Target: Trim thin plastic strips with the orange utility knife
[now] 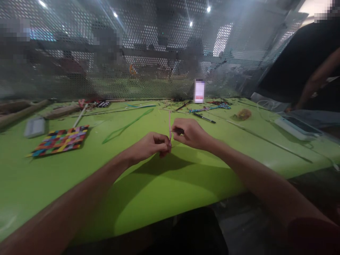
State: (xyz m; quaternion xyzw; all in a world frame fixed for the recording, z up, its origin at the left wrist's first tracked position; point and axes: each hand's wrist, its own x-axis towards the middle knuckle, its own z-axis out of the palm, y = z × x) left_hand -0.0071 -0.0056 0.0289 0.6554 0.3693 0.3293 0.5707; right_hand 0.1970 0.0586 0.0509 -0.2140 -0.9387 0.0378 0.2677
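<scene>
A thin pink strip [170, 121] stands roughly upright above the middle of the green table. My left hand [152, 146] is closed, pinching the strip near its lower end. My right hand [189, 131] is closed too, its fingertips meeting the strip a little higher up. The fingers hide part of the strip, so I cannot make out its full shape. Left of my hands lies a looped green strip [127, 126]. Beyond my right hand rests a black pen [204, 118].
A multicoloured woven mat [62, 140] and a pale box [35, 126] lie at left. A lit phone [199, 91] stands by the perforated screen [148, 76]. At right are a long thin rod [268, 141], a white-cased device [297, 128] with cables, and a person in dark clothing [297, 60].
</scene>
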